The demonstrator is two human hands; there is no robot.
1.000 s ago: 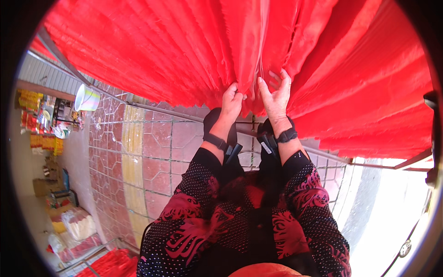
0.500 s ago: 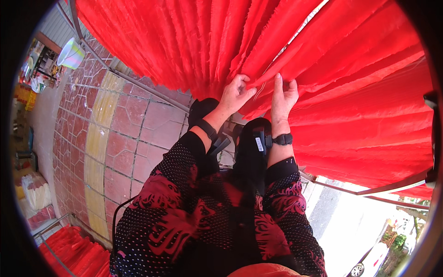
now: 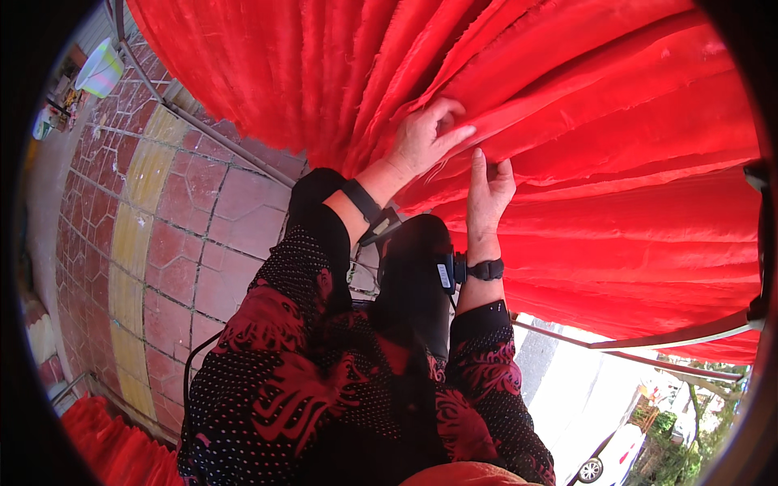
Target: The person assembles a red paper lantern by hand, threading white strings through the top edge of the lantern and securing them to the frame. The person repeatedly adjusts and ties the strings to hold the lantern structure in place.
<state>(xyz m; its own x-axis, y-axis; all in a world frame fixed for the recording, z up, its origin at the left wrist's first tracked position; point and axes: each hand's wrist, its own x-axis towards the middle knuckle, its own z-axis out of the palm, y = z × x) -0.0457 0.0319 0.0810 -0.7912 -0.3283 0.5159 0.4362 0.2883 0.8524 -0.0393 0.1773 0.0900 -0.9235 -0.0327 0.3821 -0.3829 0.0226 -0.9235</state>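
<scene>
At far left, a pale bucket (image 3: 100, 69) sat on the ground near the top edge, w/ more red fabric (image 3: 113, 441) bunched at the bottom-left corner. Beside that ran the brick paving (image 3: 203, 211), reddish blocks w/ a yellow strip through them, and a metal rail (image 3: 203, 125) crossed it diagonally just under the hanging cloth.

Your left hand (image 3: 425, 138) came up from a black-and-red patterned sleeve (image 3: 284, 324), black wristband (image 3: 362, 200) on the wrist. That hand was closed round a pleat of the red cloth (image 3: 616, 162): fingers curled over the fold, thumb pressed along its lower edge, so it gripped the fabric.

Just right of it and a bit lower, your right hand (image 3: 489, 190) was upright, black watch (image 3: 485, 270) on the wrist. Its fingers lay flat and extended against the same cloth, touching a fold directly below the left hand; can't tell whether the thumb pinched anything behind it. The two hands were near each other but not touching.

The red cloth filled the top and right of the view in long frayed-edged pleats, draped over a metal bar (image 3: 673, 338) at lower right. Below that bar, at far right bottom, part of a white car (image 3: 608, 462) and some greenery (image 3: 697, 421) showed.
</scene>
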